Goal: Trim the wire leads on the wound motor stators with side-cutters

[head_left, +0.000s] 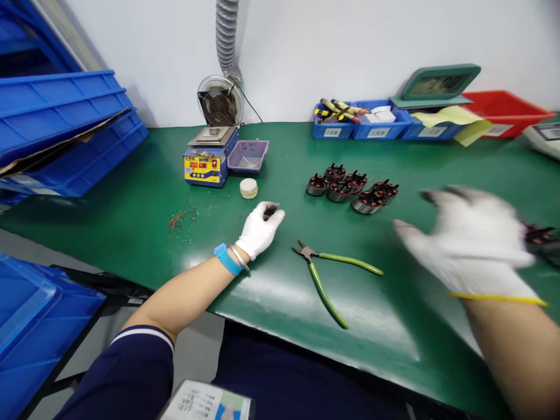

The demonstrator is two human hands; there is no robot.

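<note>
My left hand point(261, 229), in a white glove with darkened fingertips, rests over the green table with its fingers curled together; whatever it may hold is hidden. My right hand point(475, 233), gloved and blurred by motion, is above the table at the right, thumb and fingers spread apart with nothing seen between them. Between the hands lie green-handled cutters point(307, 252) with their handles apart. Several round metal parts with copper windings point(370, 199) stand in a group behind the cutters. More dark wound parts point(539, 234) show at the right, partly behind my right hand.
A blue and yellow soldering pot point(203, 168) stands back left, beside a purple tray point(248, 156) and a round white tin point(248, 188). Copper wire scraps point(177, 220) lie left. Blue bins point(332, 132), a red bin point(503, 111) and a clock point(441, 83) line the wall.
</note>
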